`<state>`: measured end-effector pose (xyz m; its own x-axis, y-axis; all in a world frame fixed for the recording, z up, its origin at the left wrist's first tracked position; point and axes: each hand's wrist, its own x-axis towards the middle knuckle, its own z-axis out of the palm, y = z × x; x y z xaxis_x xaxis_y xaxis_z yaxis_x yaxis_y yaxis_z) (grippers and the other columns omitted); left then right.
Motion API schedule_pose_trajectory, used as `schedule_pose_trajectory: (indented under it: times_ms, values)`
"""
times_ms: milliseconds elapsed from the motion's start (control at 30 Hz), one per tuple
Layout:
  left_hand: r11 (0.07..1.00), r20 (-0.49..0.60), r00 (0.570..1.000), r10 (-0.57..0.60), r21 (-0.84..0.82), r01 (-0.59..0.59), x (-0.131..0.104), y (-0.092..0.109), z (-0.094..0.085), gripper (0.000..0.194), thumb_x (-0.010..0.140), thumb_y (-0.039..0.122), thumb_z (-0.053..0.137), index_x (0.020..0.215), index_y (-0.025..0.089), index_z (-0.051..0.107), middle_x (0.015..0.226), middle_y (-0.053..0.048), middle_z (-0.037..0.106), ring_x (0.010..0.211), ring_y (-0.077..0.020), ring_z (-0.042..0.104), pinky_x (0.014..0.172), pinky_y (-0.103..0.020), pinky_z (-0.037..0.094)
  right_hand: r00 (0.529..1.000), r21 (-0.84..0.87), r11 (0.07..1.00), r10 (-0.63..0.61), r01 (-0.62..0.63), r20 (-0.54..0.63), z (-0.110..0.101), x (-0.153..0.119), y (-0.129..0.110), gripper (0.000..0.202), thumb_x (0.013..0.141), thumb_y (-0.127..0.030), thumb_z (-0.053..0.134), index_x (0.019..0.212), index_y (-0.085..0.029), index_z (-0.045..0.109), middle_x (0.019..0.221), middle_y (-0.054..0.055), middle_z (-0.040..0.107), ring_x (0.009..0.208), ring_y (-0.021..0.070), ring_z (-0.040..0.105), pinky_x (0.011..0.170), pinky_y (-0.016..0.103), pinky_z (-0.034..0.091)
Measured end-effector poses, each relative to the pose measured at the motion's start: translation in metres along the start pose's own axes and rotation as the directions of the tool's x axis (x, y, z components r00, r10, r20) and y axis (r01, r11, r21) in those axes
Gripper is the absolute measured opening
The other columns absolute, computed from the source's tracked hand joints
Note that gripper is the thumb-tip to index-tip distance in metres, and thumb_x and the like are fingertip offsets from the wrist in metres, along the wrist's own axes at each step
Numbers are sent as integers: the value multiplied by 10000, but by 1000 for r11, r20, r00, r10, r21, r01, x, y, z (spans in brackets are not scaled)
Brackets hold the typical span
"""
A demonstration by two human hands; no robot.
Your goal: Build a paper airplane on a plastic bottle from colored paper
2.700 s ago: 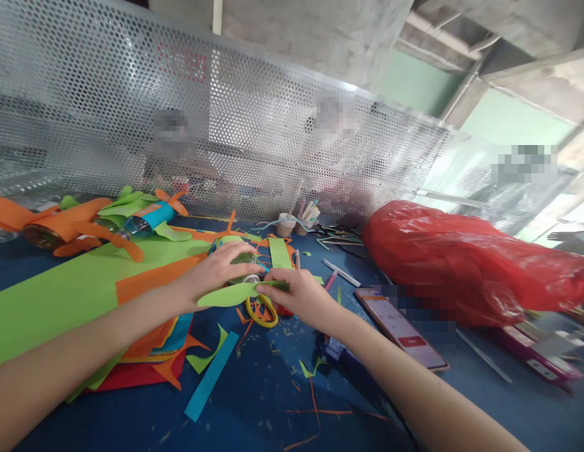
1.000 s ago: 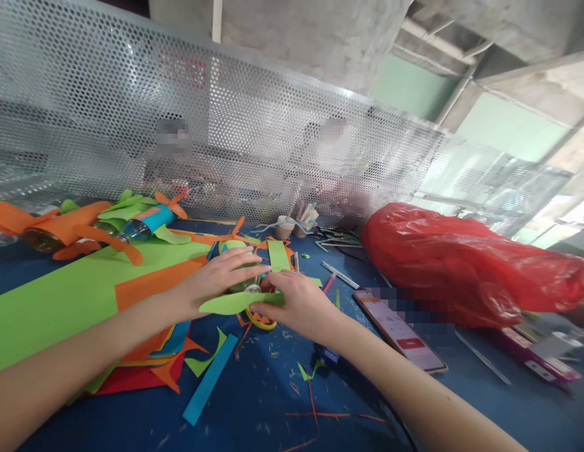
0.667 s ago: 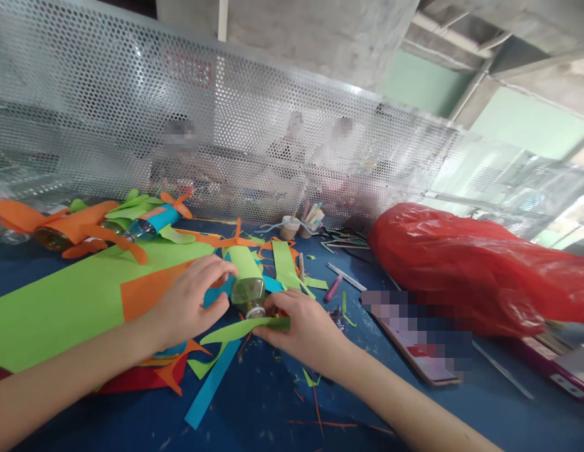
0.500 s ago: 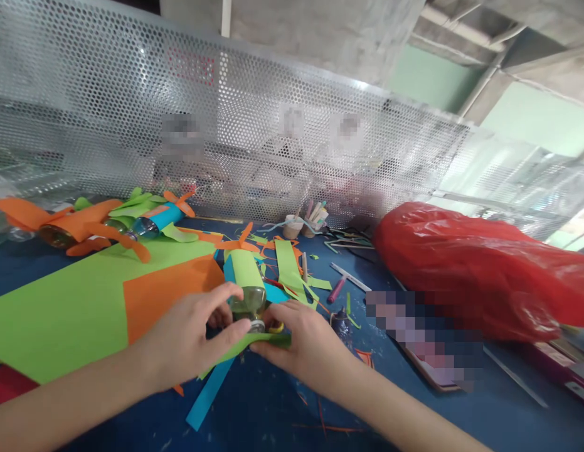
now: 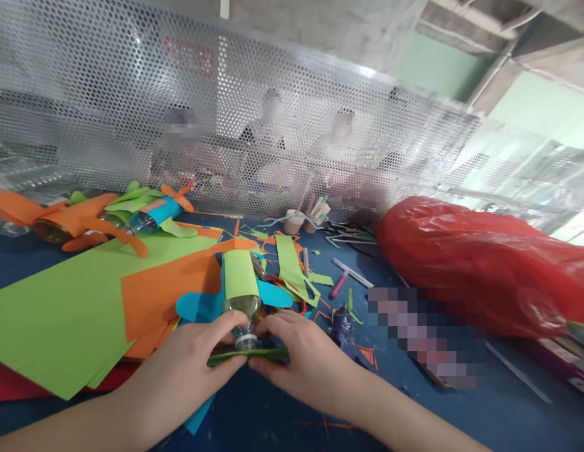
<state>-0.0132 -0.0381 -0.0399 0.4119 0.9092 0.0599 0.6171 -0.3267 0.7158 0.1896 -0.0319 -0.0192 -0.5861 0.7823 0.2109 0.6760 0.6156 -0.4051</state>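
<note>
A small clear plastic bottle [image 5: 244,306] lies in the middle of the table with its neck towards me. Light green paper [image 5: 239,273] wraps its body, blue paper wings [image 5: 200,306] stick out at both sides, and an orange paper propeller [image 5: 236,243] stands at its far end. Just in front of the neck is a narrow green paper piece [image 5: 226,358], seen nearly edge-on. My left hand [image 5: 185,355] pinches its left part, and my right hand [image 5: 305,345] pinches its right part. The fingers beside the neck partly hide it.
Green sheets [image 5: 51,307] and orange paper [image 5: 174,295] lie left. Finished bottle planes [image 5: 75,220] stand behind them. Scissors [image 5: 261,267], a glue gun [image 5: 343,326] and paper scraps lie right. A red plastic bag [image 5: 480,263] fills the far right before a perforated metal screen [image 5: 292,144].
My left hand's fingers have closed on the green paper piece, which now lies level across both hands. The bottle's blue wings show more, spread out sideways. The view has shifted slightly.
</note>
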Motion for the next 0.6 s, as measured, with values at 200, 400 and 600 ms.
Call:
schedule_pose_trajectory:
  times_ms: [200,400,600]
  values:
    - [996,-64,994,92,18,-91,-3,-2,5,249,870,263,523,1099,342,581,1024,51,749,960,-182,700,745,-240,535,998,-12,998,-64,64,23,-5,0,3,130,870,-285,666,918,-165,652,850,55,686,787,184,633,696,257,467]
    - [964,-147,956,255,117,-240,-6,-9,11,220,907,283,508,1117,318,563,989,32,751,864,-192,720,709,-261,555,997,-26,997,-67,68,46,-7,-1,2,130,857,-271,671,925,-163,647,848,55,685,792,189,636,720,268,468]
    - [940,-182,929,322,180,-290,-7,-7,14,161,935,298,484,1079,297,555,967,19,745,838,-204,718,668,-275,551,988,-5,993,-118,119,100,-8,-1,6,185,935,-336,568,979,-168,634,907,66,697,861,198,639,769,282,470]
